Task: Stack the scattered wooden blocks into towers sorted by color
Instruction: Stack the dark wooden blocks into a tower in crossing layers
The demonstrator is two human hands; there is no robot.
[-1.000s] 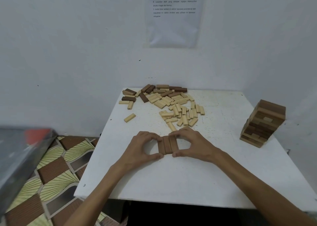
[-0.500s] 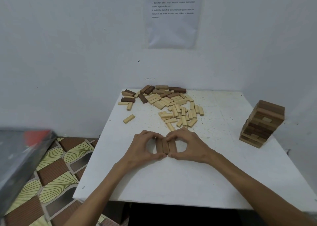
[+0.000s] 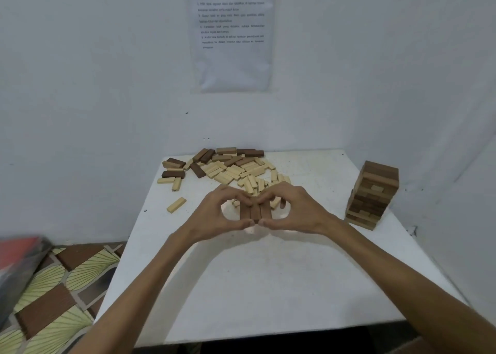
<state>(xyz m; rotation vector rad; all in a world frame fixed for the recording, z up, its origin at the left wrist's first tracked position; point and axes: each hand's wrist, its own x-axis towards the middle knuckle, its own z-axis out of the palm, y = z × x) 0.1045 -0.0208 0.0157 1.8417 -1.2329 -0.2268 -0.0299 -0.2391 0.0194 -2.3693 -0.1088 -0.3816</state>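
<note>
Three dark brown blocks point(image 3: 255, 211) lie side by side as one row, held between both hands above the white table point(image 3: 268, 273). My left hand point(image 3: 214, 216) pinches the row from the left, thumb at the near end and fingers at the far end. My right hand point(image 3: 298, 211) pinches it the same way from the right. A scattered pile of pale and brown blocks point(image 3: 230, 169) lies at the table's far side. A brown tower point(image 3: 373, 193) stands at the right edge.
One pale block point(image 3: 176, 204) lies apart, left of my hands. White walls close in behind and to the right of the table, with a printed sheet point(image 3: 232, 34) on the back wall. A patterned floor point(image 3: 59, 294) and a grey-red object point(image 3: 18, 257) are at the left.
Both hands, still holding the row of three brown blocks, have lifted it off the table and moved it slightly away from me, toward the pile.
</note>
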